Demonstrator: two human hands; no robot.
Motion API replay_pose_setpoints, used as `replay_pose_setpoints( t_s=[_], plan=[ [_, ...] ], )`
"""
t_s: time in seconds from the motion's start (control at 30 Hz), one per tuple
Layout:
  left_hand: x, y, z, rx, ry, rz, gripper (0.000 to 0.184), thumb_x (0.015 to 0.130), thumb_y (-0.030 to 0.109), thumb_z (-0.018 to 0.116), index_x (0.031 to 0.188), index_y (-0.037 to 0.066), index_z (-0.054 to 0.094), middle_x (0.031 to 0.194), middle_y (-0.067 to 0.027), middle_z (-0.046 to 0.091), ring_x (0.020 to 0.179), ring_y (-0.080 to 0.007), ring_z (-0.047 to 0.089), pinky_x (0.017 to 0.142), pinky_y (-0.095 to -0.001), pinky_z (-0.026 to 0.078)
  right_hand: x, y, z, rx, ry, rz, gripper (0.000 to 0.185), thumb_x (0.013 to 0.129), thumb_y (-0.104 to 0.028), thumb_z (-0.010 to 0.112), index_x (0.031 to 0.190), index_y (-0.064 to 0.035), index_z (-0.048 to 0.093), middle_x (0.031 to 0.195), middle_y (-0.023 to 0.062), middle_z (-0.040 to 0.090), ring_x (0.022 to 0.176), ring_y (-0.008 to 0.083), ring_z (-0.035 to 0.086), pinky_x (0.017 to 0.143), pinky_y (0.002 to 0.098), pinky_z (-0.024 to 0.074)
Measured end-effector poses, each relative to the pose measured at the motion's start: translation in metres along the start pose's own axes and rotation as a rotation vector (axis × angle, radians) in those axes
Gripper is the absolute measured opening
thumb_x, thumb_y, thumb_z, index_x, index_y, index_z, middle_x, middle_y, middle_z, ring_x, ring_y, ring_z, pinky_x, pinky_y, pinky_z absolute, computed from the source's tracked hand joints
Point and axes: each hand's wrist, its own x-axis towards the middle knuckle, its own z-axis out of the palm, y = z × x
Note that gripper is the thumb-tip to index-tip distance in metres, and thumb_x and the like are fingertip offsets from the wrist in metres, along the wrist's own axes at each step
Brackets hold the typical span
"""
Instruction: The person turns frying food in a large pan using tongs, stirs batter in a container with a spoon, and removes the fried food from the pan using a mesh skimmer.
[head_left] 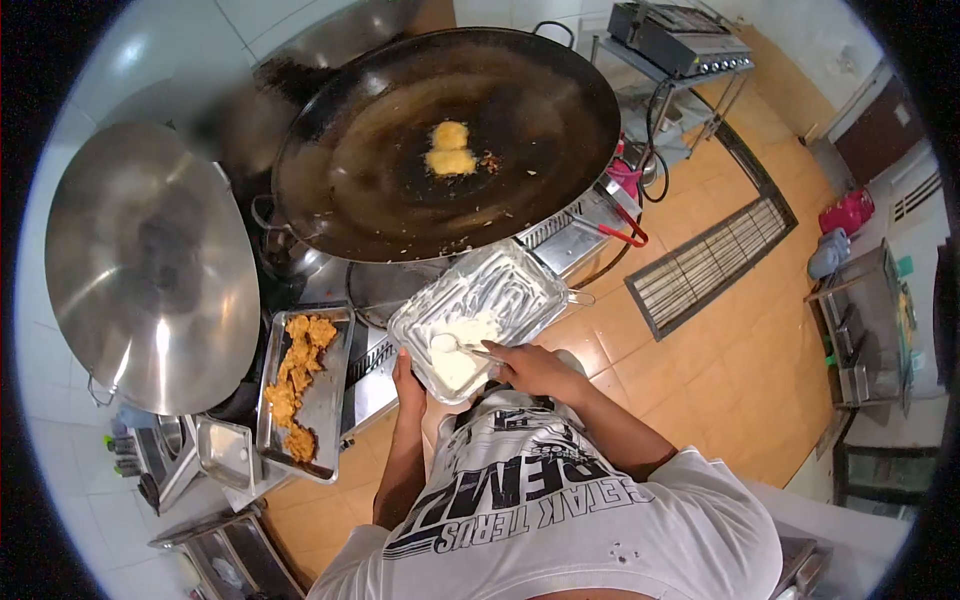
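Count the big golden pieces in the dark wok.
2: an upper piece and a lower piece, both near the middle of the wok. Others could be hidden underneath.

Silver tray (408, 325), cream-white batter (460, 370), golden fritters (450, 162), white shirt (610, 525) black-lettered

A rectangular silver metal tray (421, 309) is held, smeared with a creamy-white mixture (461, 368) pooled at its near end around a round-bowled spoon (446, 343).

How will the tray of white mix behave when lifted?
The tray is probably stiff, given its metallic rim and walls. It may feel heavier at the near end, where the white mix gathers. Tilted, that mix could slide, since it looks wet.
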Motion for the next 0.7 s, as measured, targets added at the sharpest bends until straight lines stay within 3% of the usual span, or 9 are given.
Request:
replay_pose_setpoints(
  t_s=[0.13,0.2,0.23,0.27,0.33,0.43,0.5,0.57,0.7],
  plan=[
    [-0.002,0.004,-0.004,0.044,0.008,-0.045,0.048,0.098,0.032,0.039,0.130,-0.003,0.039,0.127,-0.0119,0.049,0.116,-0.0220,0.048,0.097,-0.0336,0.039,-0.014,0.018,-0.016,0.191,-0.054,-0.040,0.056,0.083,-0.017,0.052,0.137,-0.0117,0.038,0.088,0.0239,0.063,0.076,0.0386,0.061,0.070,0.0443,0.0480],
    [-0.003,0.007,-0.005,0.019,0.028,-0.039,0.048,0.098,0.033,0.038,0.131,-0.002,0.039,0.127,-0.0119,0.049,0.115,-0.0225,0.048,0.098,-0.0340,0.039,-0.013,0.046,-0.046,0.285,-0.113,-0.070,0.056,0.083,-0.015,0.055,0.137,-0.0158,0.039,0.078,0.0180,0.062,0.070,0.0210,0.059,0.067,0.0332,0.0470],
    [-0.008,0.014,0.000,-0.008,-0.059,0.001,0.050,0.097,0.035,0.038,0.132,-0.001,0.038,0.128,-0.0117,0.048,0.115,-0.0238,0.049,0.098,-0.0349,0.039,-0.002,0.089,-0.034,0.325,0.199,-0.257,0.050,0.082,-0.013,0.056,0.132,-0.0148,0.047,0.073,0.0115,0.060,0.068,0.0156,0.056,0.064,0.0309,0.0461],
    [0.000,0.009,-0.015,0.001,-0.087,0.023,0.049,0.097,0.036,0.037,0.132,0.001,0.038,0.127,-0.0114,0.049,0.114,-0.0248,0.050,0.098,-0.0357,0.039,0.009,0.121,-0.042,0.392,0.331,-0.164,0.042,0.080,-0.013,0.057,0.122,-0.0109,0.055,0.076,0.0098,0.062,0.069,0.0169,0.056,0.064,0.0323,0.0464],
    [-0.001,0.016,-0.025,0.014,0.005,-0.049,0.048,0.098,0.035,0.035,0.132,0.003,0.038,0.127,-0.0110,0.049,0.114,-0.0248,0.049,0.098,-0.0356,0.040,0.020,0.160,-0.090,0.101,0.577,0.236,0.022,0.077,-0.011,0.060,0.097,-0.0015,0.063,0.067,0.0147,0.059,0.065,0.0242,0.058,0.062,0.0362,0.0464],
    [-0.001,0.023,-0.036,0.099,-0.012,-0.064,0.048,0.098,0.037,0.035,0.133,0.004,0.037,0.128,-0.0095,0.048,0.116,-0.0241,0.048,0.098,-0.0355,0.039,0.036,0.224,-0.141,-0.440,1.125,0.135,0.039,0.074,-0.015,0.065,0.111,-0.0054,0.057,0.091,0.0173,0.059,0.079,0.0345,0.057,0.068,0.0442,0.0474],
    [-0.005,0.029,-0.018,0.105,-0.002,-0.048,0.050,0.097,0.039,0.034,0.134,0.005,0.036,0.129,-0.0085,0.047,0.116,-0.0239,0.047,0.099,-0.0355,0.039,0.039,0.262,-0.162,-0.683,1.057,0.335,0.060,0.070,-0.020,0.071,0.124,-0.0087,0.047,0.111,0.0183,0.053,0.089,0.0381,0.055,0.074,0.0469,0.0481],
    [-0.009,0.034,-0.017,0.148,0.032,-0.050,0.052,0.097,0.041,0.033,0.135,0.006,0.035,0.131,-0.0074,0.046,0.116,-0.0241,0.047,0.100,-0.0358,0.037,0.032,0.262,-0.178,-0.592,0.733,0.524,0.073,0.067,-0.022,0.074,0.130,-0.0100,0.041,0.115,0.0182,0.051,0.091,0.0414,0.056,0.077,0.0467,0.0493],
    [-0.003,0.032,-0.029,0.075,0.103,-0.159,0.055,0.096,0.045,0.033,0.137,0.008,0.034,0.134,-0.0076,0.044,0.118,-0.0257,0.046,0.102,-0.0381,0.036,0.050,0.316,-0.184,-0.427,0.678,0.505,0.071,0.063,-0.018,0.074,0.126,-0.0055,0.045,0.114,0.0181,0.052,0.094,0.0400,0.057,0.078,0.0449,0.0505]
  ],
)
